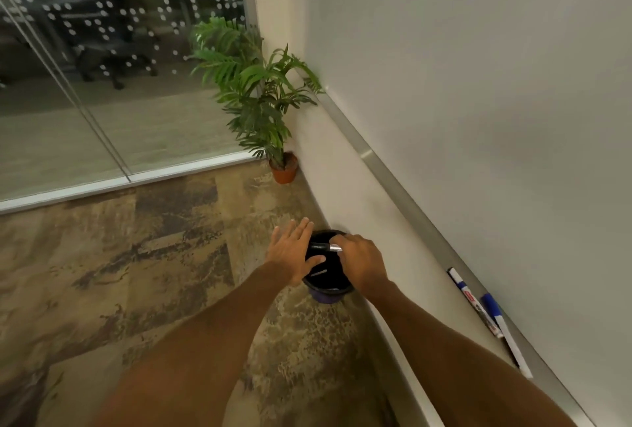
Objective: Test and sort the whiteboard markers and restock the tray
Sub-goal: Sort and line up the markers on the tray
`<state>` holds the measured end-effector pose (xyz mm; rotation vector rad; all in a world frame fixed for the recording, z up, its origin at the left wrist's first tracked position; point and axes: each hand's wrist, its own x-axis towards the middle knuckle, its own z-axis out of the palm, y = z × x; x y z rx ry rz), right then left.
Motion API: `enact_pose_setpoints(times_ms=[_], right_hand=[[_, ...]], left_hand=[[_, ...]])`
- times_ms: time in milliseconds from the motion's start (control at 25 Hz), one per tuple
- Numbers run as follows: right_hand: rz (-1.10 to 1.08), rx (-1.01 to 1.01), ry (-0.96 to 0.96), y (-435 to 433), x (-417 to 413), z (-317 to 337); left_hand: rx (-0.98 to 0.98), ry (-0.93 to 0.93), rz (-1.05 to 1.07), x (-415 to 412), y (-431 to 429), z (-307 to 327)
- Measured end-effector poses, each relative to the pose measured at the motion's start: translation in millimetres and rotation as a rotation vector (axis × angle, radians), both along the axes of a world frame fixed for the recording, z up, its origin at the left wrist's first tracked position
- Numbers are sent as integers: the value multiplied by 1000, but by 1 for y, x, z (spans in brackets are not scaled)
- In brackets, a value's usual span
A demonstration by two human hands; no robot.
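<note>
1. The marker (323, 247), black with a silver end, lies level over the mouth of the bin (328, 290). Its long axis runs 9 to 3 o'clock, silver end toward 3.
2. The right hand (360, 261) grips that silver end with curled fingers, coming in from 3 o'clock. It is the hand that carries the marker.
3. The left hand (290, 252) is at 9 o'clock over the rim, its fingers straight and spread, gripping nothing. The marker's black end reaches to its fingers; I cannot tell whether they touch.
4. The bin's opening is straight below the marker, so this looks like a failed marker being discarded. A pale object, too small to name, lies inside.
5. The key relation: the level marker spans much of the mouth. If it is let go flat it could catch the rim, so tipping 1 end down first seems safer.
6. At 4 o'clock from the bin, well apart, 2 blue markers (473, 302) lie end-on along the tray (410, 208) under the whiteboard (478, 84).
</note>
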<state>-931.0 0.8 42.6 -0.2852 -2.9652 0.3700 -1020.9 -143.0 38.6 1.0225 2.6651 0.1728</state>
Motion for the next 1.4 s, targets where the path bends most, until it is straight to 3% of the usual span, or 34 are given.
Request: enact_pose_setpoints(times_ms=[480, 720, 1080, 1400], right_hand=[[-159, -149, -289, 34, -116, -86], [-245, -203, -286, 64, -166, -146], [-285, -278, -360, 94, -211, -257], [-255, -368, -415, 127, -231, -313]], left_hand=[[-103, -103, -124, -130, 47, -87], [-176, -120, -209, -189, 75, -146], [-205, -200, -165, -228, 98, -253], [-201, -276, -91, -234, 105, -300]])
